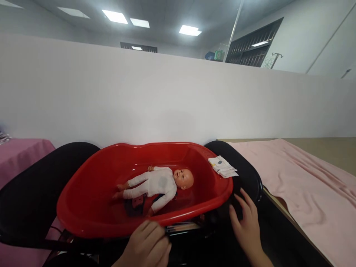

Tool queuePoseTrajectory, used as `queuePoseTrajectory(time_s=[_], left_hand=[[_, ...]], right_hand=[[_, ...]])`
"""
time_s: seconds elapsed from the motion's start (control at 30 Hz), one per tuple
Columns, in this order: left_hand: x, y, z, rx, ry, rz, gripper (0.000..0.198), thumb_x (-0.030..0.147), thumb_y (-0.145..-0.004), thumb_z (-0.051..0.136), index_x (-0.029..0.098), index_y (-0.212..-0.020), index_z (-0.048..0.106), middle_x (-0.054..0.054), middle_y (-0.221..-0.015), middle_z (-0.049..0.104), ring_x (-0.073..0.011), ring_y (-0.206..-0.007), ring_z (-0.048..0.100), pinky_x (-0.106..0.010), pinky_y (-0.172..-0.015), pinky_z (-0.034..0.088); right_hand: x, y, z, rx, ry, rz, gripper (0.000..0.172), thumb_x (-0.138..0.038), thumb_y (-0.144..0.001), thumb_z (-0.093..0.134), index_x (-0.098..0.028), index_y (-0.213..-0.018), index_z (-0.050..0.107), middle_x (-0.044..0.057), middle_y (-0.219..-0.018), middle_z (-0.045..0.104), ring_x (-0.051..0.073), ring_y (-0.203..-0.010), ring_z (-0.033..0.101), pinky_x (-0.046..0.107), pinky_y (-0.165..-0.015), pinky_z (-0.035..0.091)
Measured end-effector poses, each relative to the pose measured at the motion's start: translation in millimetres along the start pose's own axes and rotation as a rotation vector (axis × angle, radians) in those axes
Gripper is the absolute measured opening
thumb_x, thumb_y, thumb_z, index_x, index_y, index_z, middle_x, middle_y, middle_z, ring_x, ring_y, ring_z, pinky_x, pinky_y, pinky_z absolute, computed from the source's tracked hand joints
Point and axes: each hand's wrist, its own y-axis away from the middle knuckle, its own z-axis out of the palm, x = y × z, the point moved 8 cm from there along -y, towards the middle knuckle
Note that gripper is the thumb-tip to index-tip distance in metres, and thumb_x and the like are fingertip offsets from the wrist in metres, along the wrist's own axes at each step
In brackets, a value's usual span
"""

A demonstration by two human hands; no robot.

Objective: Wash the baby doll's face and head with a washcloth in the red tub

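In the head view, a red plastic baby tub [91, 193] sits low in the middle of the picture, resting across black rounded supports [33, 185] that show on either side of it. A baby doll [158, 183] in a white suit lies on its back on the tub's floor. Its head points to the person's right and its feet to the left, and a small dark object that is too unclear to name lies just beside its legs. The left hand [147, 244] comes up from the bottom edge to the tub's near side. Its fingers [151, 228] are bent and pressed against the outer wall just under the rim, but whether they actually grip the rim cannot be told. The right hand [246, 224] lies on the black surface just beside the tub's right end. Its fingers [244, 202] are spread and stretched flat, the tips close to the rim, and it holds nothing. The doll is well apart from both hands, with the tub wall between. A folded white cloth [222, 167] rests on the black surface behind the right hand. A pink towel [306, 185] is spread over the table [328, 148] to the right. A white partition [167, 96] stands behind everything.
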Motion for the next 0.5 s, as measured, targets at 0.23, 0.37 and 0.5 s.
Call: queuePoseTrajectory(time_s=[0.23, 0.37, 0.5], left_hand=[[-41.2, -130.4, 73.7, -0.327, 0.124, -0.164, 0.024, 0.026, -0.104, 0.047, 0.020, -0.090, 0.066, -0.003, -0.092, 0.070, -0.0190, -0.083, 0.065, -0.034, -0.075, 0.050], [-57.8, -137.0, 117.9, -0.524, 0.226, -0.239, 0.023, 0.035, -0.102, 0.052, 0.021, -0.109, 0.069, -0.006, -0.112, 0.072, -0.0228, -0.097, 0.068, -0.037, -0.085, 0.053], [-74.9, -124.8, 132.2, -0.577, 0.196, -0.213, 0.029, 0.031, -0.099, 0.056, 0.018, -0.122, 0.066, -0.011, -0.125, 0.068, -0.0273, -0.111, 0.066, -0.043, -0.097, 0.051]], right_hand=[[7.2, -143.3, 87.8, -0.310, 0.232, 0.031, 0.052, -0.036, -0.095, 0.052, -0.013, -0.141, 0.053, 0.022, -0.163, 0.038, 0.037, -0.153, 0.033, 0.055, -0.121, 0.034], [40.2, -154.1, 132.5, -0.495, 0.435, 0.093, 0.060, -0.041, -0.093, 0.056, -0.011, -0.145, 0.049, 0.024, -0.159, 0.044, 0.037, -0.150, 0.037, 0.058, -0.119, 0.031], [48.5, -145.8, 143.7, -0.555, 0.468, 0.052, 0.056, -0.044, -0.101, 0.046, -0.009, -0.145, 0.050, 0.023, -0.157, 0.048, 0.035, -0.149, 0.039, 0.058, -0.120, 0.029]])
